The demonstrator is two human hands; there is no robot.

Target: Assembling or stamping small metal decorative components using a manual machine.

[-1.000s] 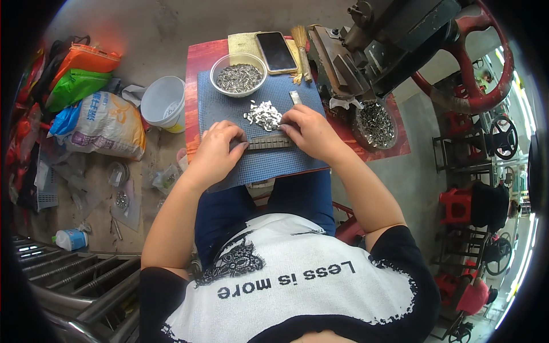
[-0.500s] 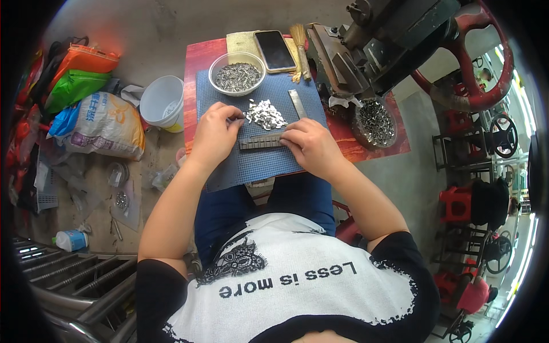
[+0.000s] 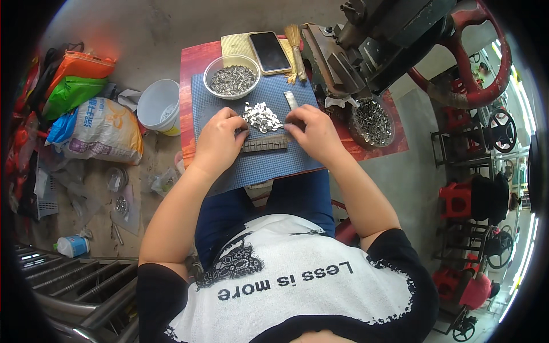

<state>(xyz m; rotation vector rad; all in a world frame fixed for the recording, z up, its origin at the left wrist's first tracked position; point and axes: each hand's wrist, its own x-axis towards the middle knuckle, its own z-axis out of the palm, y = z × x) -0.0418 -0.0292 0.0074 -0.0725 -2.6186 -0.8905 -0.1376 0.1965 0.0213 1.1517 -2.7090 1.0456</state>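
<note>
On a blue textured mat [image 3: 223, 171] lies a loose pile of small silvery metal pieces [image 3: 262, 117]. Just below it, a slotted dark metal bar [image 3: 264, 143] lies crosswise. My left hand [image 3: 220, 140] is curled at the bar's left end, fingertips pressed together; whatever they pinch is too small to make out. At the pile's right edge, above the bar's right end, my right hand [image 3: 314, 134] has thumb and fingers drawn together; what is between them cannot be made out. A white bowl [image 3: 207, 86] of small metal pieces stands beyond the pile, and a flat metal strip [image 3: 291, 100] lies near my right hand.
A phone [image 3: 270, 52] and a straw brush [image 3: 295, 51] lie at the table's far edge. A heavy machine press [image 3: 337, 63] with a red handwheel stands right, beside a tub of metal parts [image 3: 373, 123]. Left are a white bucket [image 3: 159, 106] and a filled sack [image 3: 103, 128].
My left hand has moved down from the pile's left side to the bar's left end. My right hand has shifted from the bar's right end up to the pile's edge.
</note>
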